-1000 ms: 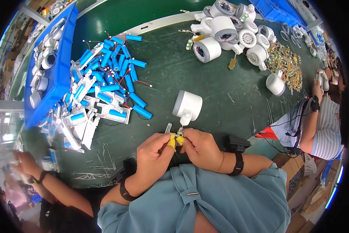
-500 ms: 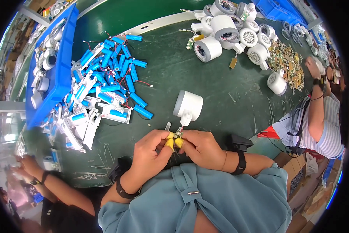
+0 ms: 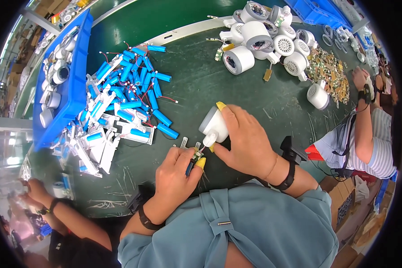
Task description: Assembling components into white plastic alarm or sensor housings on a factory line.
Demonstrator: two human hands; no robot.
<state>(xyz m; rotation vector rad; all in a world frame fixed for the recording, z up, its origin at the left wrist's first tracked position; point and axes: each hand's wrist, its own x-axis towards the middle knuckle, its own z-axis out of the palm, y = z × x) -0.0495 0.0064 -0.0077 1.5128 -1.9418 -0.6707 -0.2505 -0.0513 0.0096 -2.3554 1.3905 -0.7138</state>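
In front of me, my right hand (image 3: 250, 142) is closed round a white fan head (image 3: 217, 123) with a grey rim. Its short neck points down toward my other hand. A small green circuit board (image 3: 197, 155), close to the end of that neck, is pinched between the thumb and fingers of my left hand (image 3: 176, 173). Thin wires run between board and neck. Yellow covers show on fingertips of both hands. Beside my left fingers is a small pale plastic strip (image 3: 184, 142). A dark blue bit shows under those fingers, too hidden to name.
Blue battery cells (image 3: 140, 76) with wires lie piled among white plastic handle shells (image 3: 103, 154) at left, beside a blue bin (image 3: 77, 85). White fan heads (image 3: 256, 35) and small circuit boards (image 3: 330, 73) are heaped at far right. Co-workers' arms (image 3: 364, 129) appear at both sides.
My right hand has left the circuit board, moved up and right, and taken hold of the fan head, which is now tilted. My left hand keeps the board, slightly further left.
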